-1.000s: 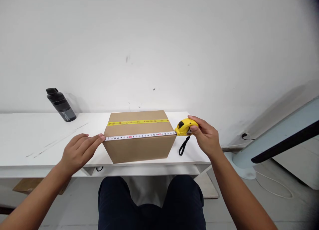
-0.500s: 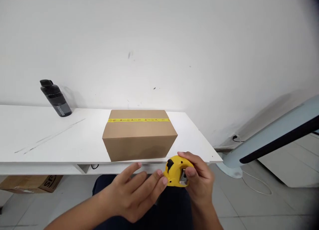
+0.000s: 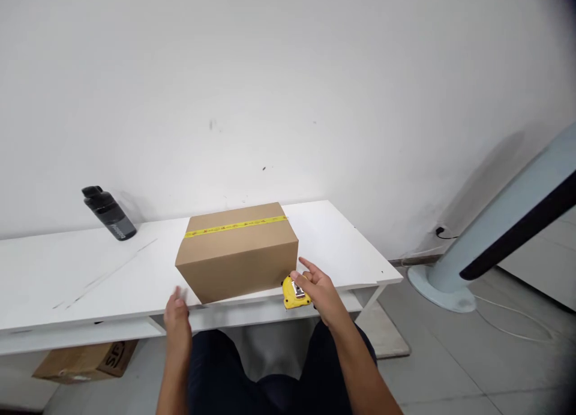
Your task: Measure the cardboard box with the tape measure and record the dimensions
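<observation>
A brown cardboard box [image 3: 238,271] with a strip of yellow printed tape along its top sits on the white desk, its front near the desk's edge. My right hand [image 3: 321,292] grips a yellow tape measure [image 3: 294,294] in front of the box's lower right corner. Its index finger stretches out beside the box's right side; I cannot tell whether it touches. No blade shows out of the tape measure. At the desk's front edge, left of the box, my left hand [image 3: 177,322] is empty, its fingers loosely apart and slightly blurred, close to the box but apart from it.
A dark bottle [image 3: 110,214] stands at the back left of the white desk [image 3: 342,247], by the wall. A pale blue tower-shaped appliance [image 3: 454,277] stands on the floor at right, with a cable. Another cardboard box [image 3: 85,361] lies under the desk.
My left hand has left the tape measure and moved left beside the box. My right hand has carried the tape measure left to the box's corner. The box is turned slightly; the view has shifted.
</observation>
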`<act>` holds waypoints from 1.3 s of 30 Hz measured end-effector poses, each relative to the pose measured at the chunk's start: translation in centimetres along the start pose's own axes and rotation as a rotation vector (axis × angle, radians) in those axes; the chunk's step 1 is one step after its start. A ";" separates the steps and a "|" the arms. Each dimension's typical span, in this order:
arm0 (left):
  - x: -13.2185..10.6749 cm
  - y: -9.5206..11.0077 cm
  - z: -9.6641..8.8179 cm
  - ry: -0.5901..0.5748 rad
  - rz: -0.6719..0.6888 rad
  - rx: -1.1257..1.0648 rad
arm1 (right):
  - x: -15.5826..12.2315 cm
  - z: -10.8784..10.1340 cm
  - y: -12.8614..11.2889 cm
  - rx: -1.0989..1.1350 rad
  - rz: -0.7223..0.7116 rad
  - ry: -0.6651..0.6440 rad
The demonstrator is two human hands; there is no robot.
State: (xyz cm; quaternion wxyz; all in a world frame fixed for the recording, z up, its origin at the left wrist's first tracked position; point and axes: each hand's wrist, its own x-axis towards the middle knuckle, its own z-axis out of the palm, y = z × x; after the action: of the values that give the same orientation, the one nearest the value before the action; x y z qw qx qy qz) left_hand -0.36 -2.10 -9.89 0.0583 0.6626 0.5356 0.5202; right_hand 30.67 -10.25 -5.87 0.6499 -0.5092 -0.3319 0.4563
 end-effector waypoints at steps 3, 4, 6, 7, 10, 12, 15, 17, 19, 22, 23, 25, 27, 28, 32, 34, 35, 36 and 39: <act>-0.8 -0.2 0.6 -0.083 0.045 0.015 | 0.5 0.7 0.4 -0.086 -0.025 -0.101; -1.2 0.2 0.4 -0.103 0.063 0.017 | 0.5 0.8 0.0 -0.102 -0.041 -0.122; -1.9 1.1 -0.6 -0.135 0.093 0.001 | 0.3 0.7 -1.8 -0.064 -0.057 -0.160; -2.2 1.5 -1.4 -0.143 0.108 -0.018 | 0.3 0.5 -3.1 -0.021 -0.053 -0.197; -2.4 2.8 -3.7 -0.117 0.176 -0.083 | 0.9 0.0 -7.4 0.084 -0.026 -0.400; -2.2 3.7 -4.3 -0.074 0.248 -0.086 | 2.1 0.0 -9.6 0.126 0.000 -0.441; -1.8 5.4 -3.3 -0.100 0.286 -0.061 | 4.2 1.0 -10.8 0.132 0.007 -0.352; -2.0 6.6 -1.8 -0.137 0.276 -0.035 | 5.2 2.3 -10.4 0.134 -0.039 -0.239; -2.8 7.5 -0.2 -0.158 0.292 0.004 | 5.6 3.6 -9.6 0.133 -0.078 -0.167; -4.7 8.4 1.4 -0.196 0.354 0.045 | 5.4 5.1 -8.4 0.070 -0.100 -0.145; -5.4 8.6 1.7 -0.211 0.380 0.055 | 5.1 5.4 -8.1 0.035 -0.111 -0.143; -6.3 8.9 1.7 -0.240 0.456 0.083 | 4.1 5.7 -7.7 -0.050 -0.152 -0.126; -6.3 9.4 1.1 -0.228 0.558 0.091 | 2.7 5.9 -7.6 -0.141 -0.211 -0.118; -5.9 9.8 0.7 -0.193 0.603 0.074 | 1.8 6.0 -7.6 -0.182 -0.245 -0.120; -1.7 11.6 -1.4 -0.066 0.714 -0.100 | -1.8 6.4 -7.6 -0.254 -0.343 -0.200; 0.6 12.3 -2.5 -0.078 0.817 -0.137 | -3.2 6.6 -7.7 -0.223 -0.327 -0.268; 1.6 12.6 -3.0 -0.079 0.875 -0.140 | -3.8 6.7 -7.8 -0.212 -0.288 -0.313; 2.3 12.6 -3.4 -0.082 0.929 -0.137 | -4.2 6.8 -7.9 -0.212 -0.235 -0.358; 4.1 11.8 -4.1 -0.127 1.054 -0.104 | -4.6 7.1 -7.8 -0.271 -0.114 -0.410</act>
State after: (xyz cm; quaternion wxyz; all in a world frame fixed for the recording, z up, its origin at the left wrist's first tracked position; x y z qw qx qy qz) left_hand 3.72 -5.85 2.00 -0.1457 0.8682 0.0991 0.4639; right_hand 24.68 -12.46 3.65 0.5194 -0.4689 -0.5431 0.4641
